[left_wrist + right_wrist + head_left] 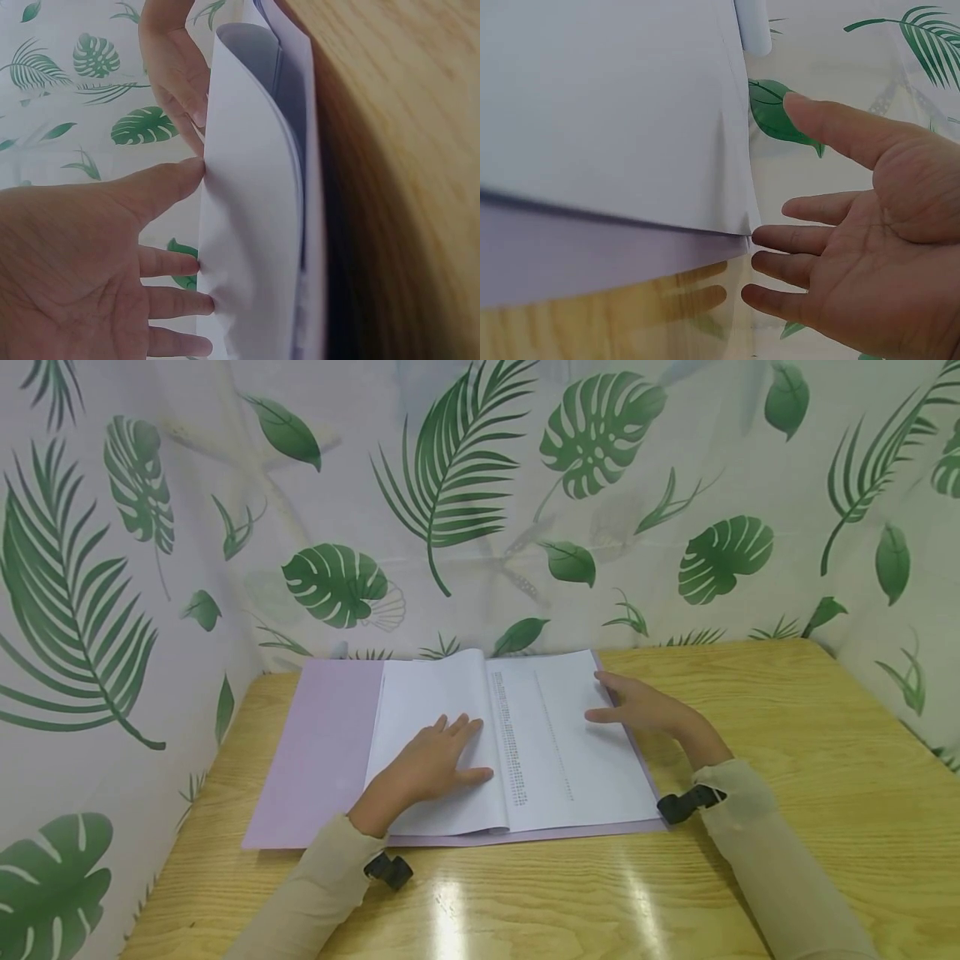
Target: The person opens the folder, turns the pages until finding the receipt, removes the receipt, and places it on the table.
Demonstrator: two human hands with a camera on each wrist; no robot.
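Note:
A purple folder (315, 752) lies spread on the table, with white sheets inside. Its left page (431, 693) is blank and bulges up near the middle. Printed columns of small text run down the right page (600, 768). My left hand (427, 764) rests on the left page, fingers extended and thumb out toward the fold; in the left wrist view its fingertips touch the white paper (247, 202). At the folder's right edge is my right hand (637, 703), fingers extended, thumb apart. In the right wrist view its fingertips are at the sheet's corner, pinching nothing.
The wooden table (810, 743) extends to the right of the folder and in front of it. A leaf-patterned cloth (487, 618) stands behind the table and along its sides. Each sleeve carries a black wrist strap (388, 870).

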